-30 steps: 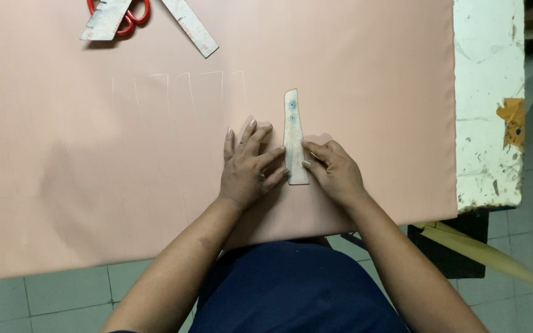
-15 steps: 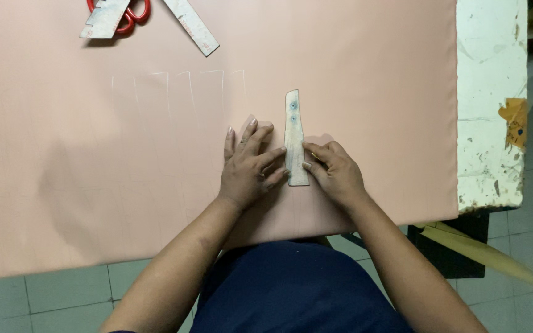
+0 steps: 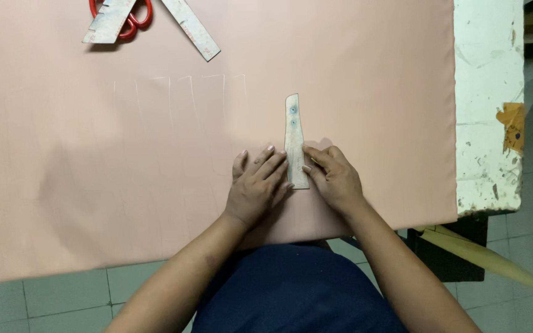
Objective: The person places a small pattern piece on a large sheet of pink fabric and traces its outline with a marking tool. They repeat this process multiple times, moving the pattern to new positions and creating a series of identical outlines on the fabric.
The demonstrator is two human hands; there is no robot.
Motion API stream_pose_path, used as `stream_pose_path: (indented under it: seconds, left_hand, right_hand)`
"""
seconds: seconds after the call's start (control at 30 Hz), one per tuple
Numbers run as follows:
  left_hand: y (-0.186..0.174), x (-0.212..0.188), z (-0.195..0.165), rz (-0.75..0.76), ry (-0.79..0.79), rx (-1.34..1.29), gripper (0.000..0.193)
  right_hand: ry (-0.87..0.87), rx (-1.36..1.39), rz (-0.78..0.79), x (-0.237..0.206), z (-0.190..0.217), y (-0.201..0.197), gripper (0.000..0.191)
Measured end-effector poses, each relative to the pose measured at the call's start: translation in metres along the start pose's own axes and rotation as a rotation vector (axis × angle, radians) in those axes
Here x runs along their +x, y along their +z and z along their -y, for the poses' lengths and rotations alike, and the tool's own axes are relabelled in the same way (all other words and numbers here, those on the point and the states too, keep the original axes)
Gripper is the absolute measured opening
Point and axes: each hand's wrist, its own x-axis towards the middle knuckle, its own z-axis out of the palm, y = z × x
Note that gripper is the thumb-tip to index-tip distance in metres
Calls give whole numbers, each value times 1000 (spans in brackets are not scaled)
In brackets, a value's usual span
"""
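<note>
We find a narrow, tapered, off-white template strip [image 3: 295, 140] lying flat on a smooth pale pink fabric sheet [image 3: 353, 74] that covers most of the bench [image 3: 487, 105], whose white, chipped and stained top shows bare along the right side. The strip lies lengthwise away from the person, near the fabric's near edge and right of centre.

The left hand [image 3: 257, 185] lies palm down with its fingers spread, the fingertips resting on the strip's lower left edge. The right hand [image 3: 334, 176] touches the strip's lower right edge with its fingers loosely curled; neither grip closes around anything, and both only press the strip to the fabric.

Faint white chalk outlines [image 3: 180, 92] are drawn on the fabric to the left of the strip. At the far edge lie red-handled scissors [image 3: 132, 15], a notched pale template piece [image 3: 107, 21] across them, and a straight pale ruler [image 3: 191, 28] just beside.
</note>
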Motion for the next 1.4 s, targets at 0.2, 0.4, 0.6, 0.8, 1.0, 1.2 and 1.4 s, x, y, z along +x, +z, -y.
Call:
stream_pose_path:
  seconds: [0.2, 0.4, 0.6, 0.8, 1.0, 1.2, 1.4]
  left_hand:
    - [-6, 6, -3, -8, -23, -18, 43]
    - [-8, 12, -13, -36, 58, 101, 38]
    - [5, 16, -33, 399, -22, 48, 43]
    - [3, 20, -35, 241, -58, -73, 41]
    - [-17, 24, -27, 127, 160, 135, 26]
    - [-18, 34, -28, 103, 95, 140, 36]
    - [-12, 40, -27, 153, 56, 83, 35]
  right_hand:
    - [15, -25, 10, 1, 2, 0, 40]
    - [-70, 44, 18, 16, 15, -17, 23]
    - [-216, 120, -29, 41, 47, -40, 23]
    - [-157, 4, 219, 54, 65, -34, 22]
    - [-322, -37, 69, 64, 56, -21, 18]
    - [-333, 23, -88, 104, 51, -26, 15]
    - [-291, -3, -108, 119, 53, -28, 15]
